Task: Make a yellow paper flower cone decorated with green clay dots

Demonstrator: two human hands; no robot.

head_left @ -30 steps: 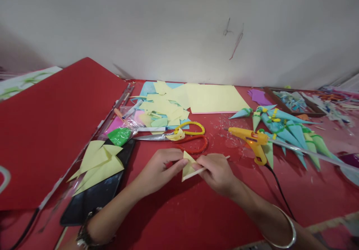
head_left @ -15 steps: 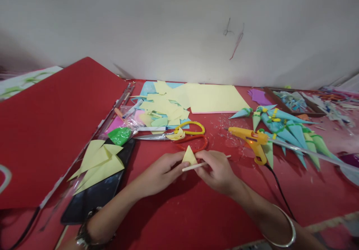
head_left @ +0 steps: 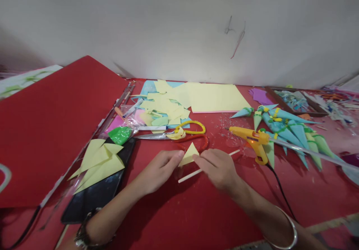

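Between my hands is a small pale yellow paper piece (head_left: 188,156), its pointed tip facing away from me. My left hand (head_left: 161,169) grips its left edge, with the thumb on top. The fingers of my right hand (head_left: 217,166) are closed on the paper's right side. A thin pale stick (head_left: 190,175) slants beneath my right hand and sticks out on both sides; whether the fingers also grip it cannot be made out. Just beyond the paper lie scissors (head_left: 198,127) with yellow and red handles.
On the right, a yellow glue gun (head_left: 252,136) with a glue stick lies by several blue and green paper cones (head_left: 288,130). Yellow cut pieces (head_left: 98,160) rest on a dark phone-like slab (head_left: 92,201) at left. Paper scraps (head_left: 165,106) and a yellow sheet (head_left: 218,97) lie behind.
The stick has slid lower and to the right, and its near end now stands apart from the paper. My left thumb has left the stick and moved up to the paper's edge.
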